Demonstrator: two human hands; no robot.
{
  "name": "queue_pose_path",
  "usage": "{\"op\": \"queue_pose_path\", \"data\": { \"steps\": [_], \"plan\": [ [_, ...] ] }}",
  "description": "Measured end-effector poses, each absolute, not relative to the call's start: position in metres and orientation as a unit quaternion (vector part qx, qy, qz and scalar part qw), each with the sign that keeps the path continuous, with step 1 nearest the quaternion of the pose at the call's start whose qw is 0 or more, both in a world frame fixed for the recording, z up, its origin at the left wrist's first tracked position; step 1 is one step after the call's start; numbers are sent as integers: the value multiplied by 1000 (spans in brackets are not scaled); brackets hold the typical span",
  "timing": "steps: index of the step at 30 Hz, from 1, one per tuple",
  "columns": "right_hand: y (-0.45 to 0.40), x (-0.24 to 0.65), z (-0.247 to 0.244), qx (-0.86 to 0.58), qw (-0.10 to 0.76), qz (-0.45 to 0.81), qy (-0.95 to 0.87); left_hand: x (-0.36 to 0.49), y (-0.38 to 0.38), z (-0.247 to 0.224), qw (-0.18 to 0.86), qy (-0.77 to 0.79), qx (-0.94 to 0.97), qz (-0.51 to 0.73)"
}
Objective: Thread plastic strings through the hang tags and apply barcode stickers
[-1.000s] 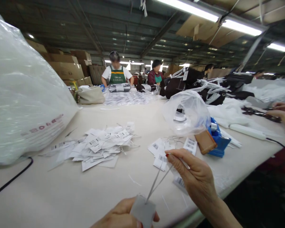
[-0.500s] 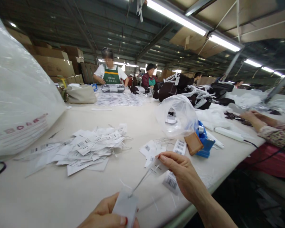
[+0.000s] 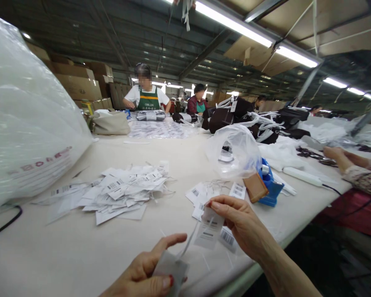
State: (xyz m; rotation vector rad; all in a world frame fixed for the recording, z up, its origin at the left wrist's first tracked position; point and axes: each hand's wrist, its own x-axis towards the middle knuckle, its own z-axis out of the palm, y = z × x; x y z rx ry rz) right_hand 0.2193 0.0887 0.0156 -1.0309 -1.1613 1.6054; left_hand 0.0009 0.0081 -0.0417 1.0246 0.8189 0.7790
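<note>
My left hand (image 3: 146, 270), low in the view, pinches a grey-white tag (image 3: 171, 270) under its thumb, with the index finger stretched out. A thin string runs from that tag up towards a white printed label (image 3: 209, 227). The top of this label is held between the thumb and fingers of my right hand (image 3: 239, 218). Beneath and beside my right hand lie barcode stickers (image 3: 237, 190) and a small group of white tags (image 3: 195, 193). A large loose pile of white tags (image 3: 126, 189) spreads over the table to the left.
A big plastic bag (image 3: 34, 123) bulges at the left. Beyond my right hand are a blue tape dispenser (image 3: 270, 187), a brown block (image 3: 255, 187) and a clear bag (image 3: 235, 148). Dark bundles (image 3: 222, 119) are heaped behind. Another person's hands (image 3: 338, 154) are at right; more people stand behind.
My left index finger has lifted and stretched out from the tag. The label in my right hand now hangs down with its printed face in view. The camera view has shifted slightly.
</note>
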Motion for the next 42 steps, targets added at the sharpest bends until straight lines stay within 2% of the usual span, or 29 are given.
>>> {"op": "queue_pose_path", "data": {
  "steps": [4, 11, 15, 19, 29, 36, 42],
  "plan": [
    [86, 213, 22, -400, 423, 657, -480, 7, 15, -40, 708, 310, 528, 352],
    [78, 200, 26, -365, 414, 687, -473, 34, 15, -36, 739, 306, 429, 419],
    [80, 201, 25, -367, 445, 624, -527, 28, 16, -42, 749, 280, 461, 384],
    [83, 205, 19, -373, 474, 546, -581, 14, 17, -47, 712, 266, 541, 359],
    [83, 200, 14, -353, 523, 548, -550, 12, 6, -44, 666, 321, 570, 360],
    [80, 204, 12, -337, 500, 567, -561, 11, 8, -45, 593, 317, 646, 360],
    [80, 206, 13, -336, 473, 572, -580, 11, 13, -65, 528, 282, 716, 358]
  ]
}}
